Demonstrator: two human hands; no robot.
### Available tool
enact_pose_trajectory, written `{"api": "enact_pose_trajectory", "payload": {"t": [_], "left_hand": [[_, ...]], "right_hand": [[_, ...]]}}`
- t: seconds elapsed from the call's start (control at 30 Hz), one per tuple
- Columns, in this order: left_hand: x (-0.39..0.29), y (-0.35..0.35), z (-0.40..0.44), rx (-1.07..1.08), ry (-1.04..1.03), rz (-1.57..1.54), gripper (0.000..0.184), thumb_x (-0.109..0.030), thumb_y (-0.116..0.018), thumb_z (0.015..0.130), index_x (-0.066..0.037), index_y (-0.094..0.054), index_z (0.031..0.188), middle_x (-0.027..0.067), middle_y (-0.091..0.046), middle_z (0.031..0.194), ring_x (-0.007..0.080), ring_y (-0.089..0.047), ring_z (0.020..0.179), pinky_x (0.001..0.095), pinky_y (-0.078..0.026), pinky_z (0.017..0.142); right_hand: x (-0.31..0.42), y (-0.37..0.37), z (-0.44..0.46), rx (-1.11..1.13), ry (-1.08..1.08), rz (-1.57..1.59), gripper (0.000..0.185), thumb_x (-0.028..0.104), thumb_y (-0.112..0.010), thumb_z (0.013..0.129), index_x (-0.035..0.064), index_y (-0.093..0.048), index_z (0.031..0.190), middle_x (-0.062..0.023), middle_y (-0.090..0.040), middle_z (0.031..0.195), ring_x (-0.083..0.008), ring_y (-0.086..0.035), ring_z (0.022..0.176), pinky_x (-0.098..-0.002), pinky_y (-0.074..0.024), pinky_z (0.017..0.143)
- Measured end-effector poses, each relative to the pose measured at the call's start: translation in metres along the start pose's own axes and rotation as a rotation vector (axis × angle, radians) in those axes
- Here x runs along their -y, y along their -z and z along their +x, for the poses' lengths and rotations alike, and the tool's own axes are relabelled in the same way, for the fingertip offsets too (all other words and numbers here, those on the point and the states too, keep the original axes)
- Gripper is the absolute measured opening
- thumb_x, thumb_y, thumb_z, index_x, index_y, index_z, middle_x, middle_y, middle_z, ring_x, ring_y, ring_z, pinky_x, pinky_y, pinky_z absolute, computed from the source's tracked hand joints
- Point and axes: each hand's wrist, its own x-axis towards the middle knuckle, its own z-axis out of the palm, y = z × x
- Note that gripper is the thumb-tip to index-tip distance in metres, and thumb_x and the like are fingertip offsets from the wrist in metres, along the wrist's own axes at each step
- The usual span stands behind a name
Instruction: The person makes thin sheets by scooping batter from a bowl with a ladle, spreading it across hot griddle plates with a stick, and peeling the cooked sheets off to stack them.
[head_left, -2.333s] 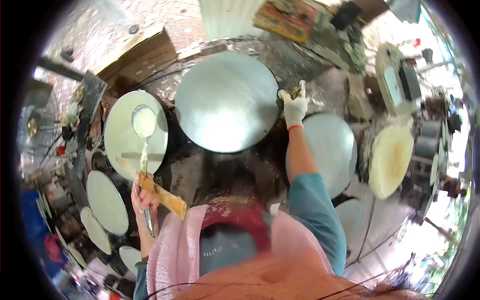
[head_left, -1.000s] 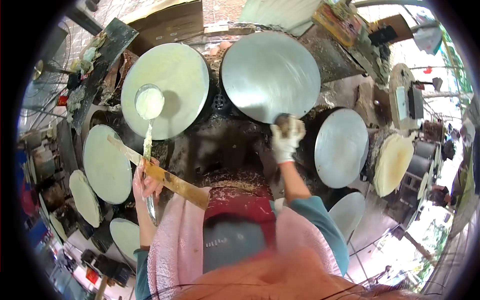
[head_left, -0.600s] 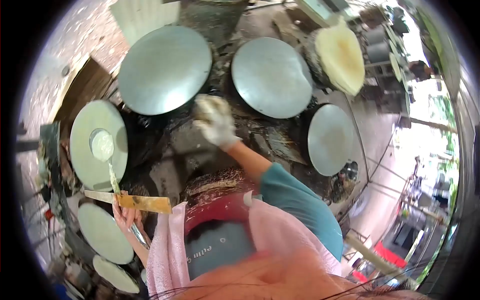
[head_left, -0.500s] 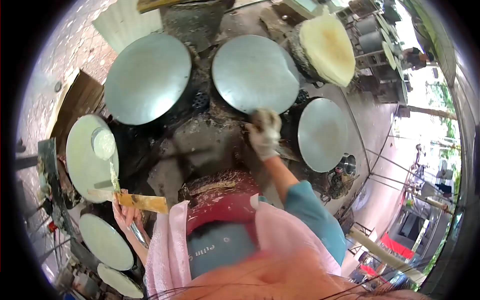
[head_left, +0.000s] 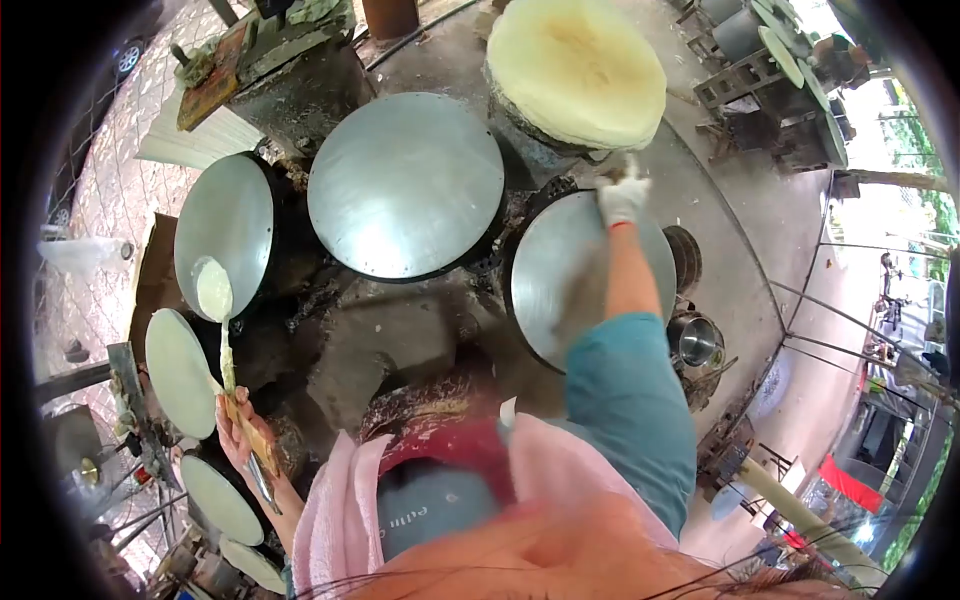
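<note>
My left hand (head_left: 245, 435) is closed around a ladle (head_left: 214, 290) and a flat wooden stick (head_left: 255, 425). Pale batter fills the ladle's bowl and coats its handle; the bowl appears in front of the left bare griddle (head_left: 235, 205). My right hand (head_left: 622, 200), in a white glove, is at the far edge of the right round griddle (head_left: 550, 265). Its fingers are closed on something brownish, too blurred to name. Just beyond that hand is a thick stack of thin pale flatbreads (head_left: 580, 75). Between the two griddles sits a bare middle griddle (head_left: 405, 185).
Pale rounds cover a griddle (head_left: 180, 375) and another griddle (head_left: 222, 500) along the left. A metal pot (head_left: 695, 340) stands right of the right griddle. At the back left is a block-like stand (head_left: 300, 90). More griddles stand far right.
The view has turned right. My right hand has gone from the middle griddle's near edge to the right griddle's far edge. The wooden stick has swung from crosswise to nearly along the ladle's handle.
</note>
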Motion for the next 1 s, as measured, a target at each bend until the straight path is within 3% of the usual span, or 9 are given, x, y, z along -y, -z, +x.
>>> {"api": "enact_pose_trajectory", "payload": {"t": [0.17,0.2,0.3,0.33,0.4,0.53,0.67,0.83,1.0], "left_hand": [[-0.005,0.011,0.010,-0.101,-0.036,0.132,0.029,-0.022,-0.047,0.099,0.006,-0.041,0.104,0.0061,-0.047,0.064,0.0076,-0.035,0.033,0.0207,-0.040,0.033],[-0.001,-0.001,0.016,0.137,0.174,0.024,0.025,-0.019,-0.047,0.099,0.005,-0.042,0.104,0.0092,-0.049,0.077,0.0063,-0.036,0.038,0.0191,-0.038,0.033],[-0.023,0.029,0.021,-0.028,0.069,0.140,0.027,-0.022,-0.042,0.101,0.004,-0.039,0.106,0.0087,-0.049,0.078,0.0066,-0.039,0.039,0.0207,-0.034,0.033],[-0.029,0.035,0.025,0.012,0.109,0.133,0.030,-0.025,-0.038,0.102,0.004,-0.037,0.108,0.0068,-0.047,0.070,0.0075,-0.039,0.037,0.0223,-0.031,0.035],[-0.039,0.043,0.030,0.071,0.181,0.161,0.032,-0.028,-0.035,0.103,0.003,-0.036,0.110,0.0040,-0.046,0.061,0.0082,-0.040,0.035,0.0234,-0.029,0.035],[-0.066,0.065,0.026,-0.158,0.028,0.310,0.031,-0.024,-0.046,0.099,0.005,-0.043,0.109,0.0056,-0.048,0.071,0.0054,-0.038,0.036,0.0192,-0.032,0.031],[-0.081,0.060,0.010,0.107,0.242,0.177,0.037,-0.029,-0.045,0.100,0.007,-0.048,0.109,-0.0058,-0.039,0.051,0.0042,-0.031,0.027,0.0199,-0.022,0.028],[-0.117,0.079,-0.030,-0.291,0.025,0.301,0.040,-0.032,-0.042,0.100,0.004,-0.051,0.116,-0.0066,-0.041,0.051,0.0015,-0.029,0.028,0.0204,-0.021,0.029],[-0.133,0.082,-0.047,-0.286,0.006,0.177,0.034,-0.034,-0.046,0.099,-0.001,-0.057,0.103,-0.0065,-0.040,0.051,0.0019,-0.029,0.027,0.0203,-0.020,0.030]], "right_hand": [[-0.121,0.098,0.003,0.064,-0.390,-0.034,0.084,0.032,-0.082,0.060,0.0064,-0.049,0.133,-0.0189,-0.062,0.115,-0.0283,-0.061,0.104,-0.0366,-0.0466,0.092],[-0.167,0.099,-0.019,-0.045,-0.453,0.069,0.080,0.028,-0.082,0.063,0.0060,-0.049,0.132,-0.0167,-0.062,0.115,-0.0271,-0.060,0.103,-0.0367,-0.0457,0.093],[-0.222,0.132,-0.114,-0.183,-0.460,0.224,0.073,0.023,-0.081,0.069,0.0072,-0.048,0.133,-0.0150,-0.054,0.124,-0.0229,-0.055,0.105,-0.0328,-0.0449,0.091],[-0.220,0.141,-0.151,-0.226,-0.416,0.117,0.076,0.029,-0.079,0.072,0.0131,-0.043,0.138,-0.0248,-0.045,0.124,-0.0345,-0.055,0.106,-0.0399,-0.0432,0.093],[-0.218,0.150,-0.216,-0.292,-0.412,0.273,0.072,0.027,-0.078,0.075,0.0135,-0.044,0.137,-0.0243,-0.044,0.124,-0.0341,-0.054,0.106,-0.0394,-0.0441,0.092],[-0.122,0.165,-0.312,-0.467,-0.473,0.598,0.074,0.000,-0.076,0.072,0.0083,-0.039,0.136,-0.0129,-0.038,0.122,-0.0264,-0.051,0.108,-0.0368,-0.0449,0.095],[-0.069,0.138,-0.382,-0.500,-0.371,0.414,0.078,0.009,-0.081,0.071,0.0084,-0.040,0.136,-0.0142,-0.038,0.122,-0.0284,-0.047,0.114,-0.0376,-0.0421,0.099],[0.057,0.113,-0.427,-0.359,-0.228,0.188,0.075,0.018,-0.080,0.072,0.0090,-0.040,0.135,-0.0165,-0.041,0.137,-0.0333,-0.035,0.123,-0.0421,-0.0340,0.104],[0.161,0.088,-0.375,-0.142,-0.375,0.666,0.079,0.008,-0.078,0.073,0.0003,-0.036,0.140,-0.0146,-0.047,0.130,-0.0250,-0.048,0.115,-0.0348,-0.0383,0.101]]}}
